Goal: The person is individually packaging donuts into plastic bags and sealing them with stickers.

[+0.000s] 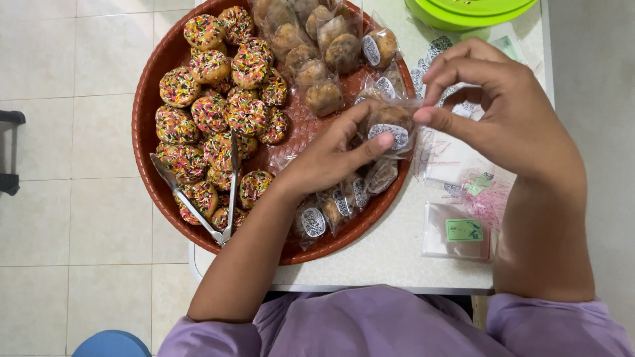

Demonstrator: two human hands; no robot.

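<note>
Both the left hand (334, 155) and right hand (506, 109) pinch a bagged cookie (389, 125) (seemingly sealed) over the tray (149, 86).

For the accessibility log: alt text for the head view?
Both hands, left hand and right hand, hold a clear plastic-bagged brown pastry above a round reddish-brown woven tray of sprinkle-covered cookies, bagged pastries and metal tongs.

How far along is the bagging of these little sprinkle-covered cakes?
Done: a pile of bagged cakes and a few more lie on the round tray. In hand: the left hand and right hand hold one clear bag with a cake inside. Left: a heap of unbagged sprinkled cakes, with tongs lying on them.
</note>
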